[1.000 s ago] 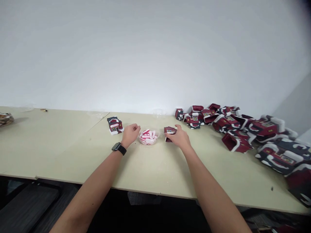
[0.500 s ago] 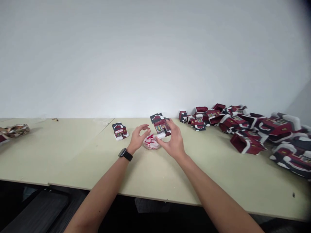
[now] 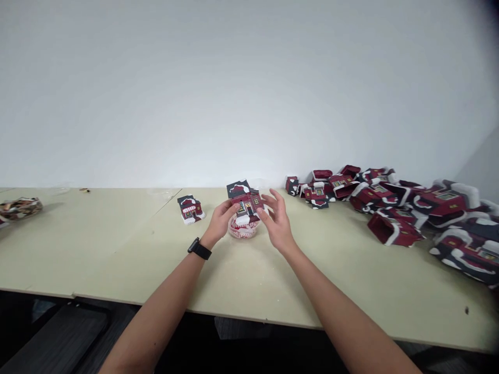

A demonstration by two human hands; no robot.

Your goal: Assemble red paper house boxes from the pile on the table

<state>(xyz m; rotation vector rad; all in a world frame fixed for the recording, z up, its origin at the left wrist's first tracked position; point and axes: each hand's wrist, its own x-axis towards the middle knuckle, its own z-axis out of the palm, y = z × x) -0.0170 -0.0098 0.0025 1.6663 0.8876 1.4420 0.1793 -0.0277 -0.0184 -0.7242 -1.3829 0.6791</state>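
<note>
L hand pinches red paper house at its left side, held at 12 o'clock over clear bowl of red-white pieces. R hand open wide, just beside, no contact. Risk: one-side pinch too light, house tips into bowl.

No words, numbers or logos can be read anywhere. The little house above the bowl shows only painted windows and snow, and the black watch on the left wrist shows no readable face.
</note>
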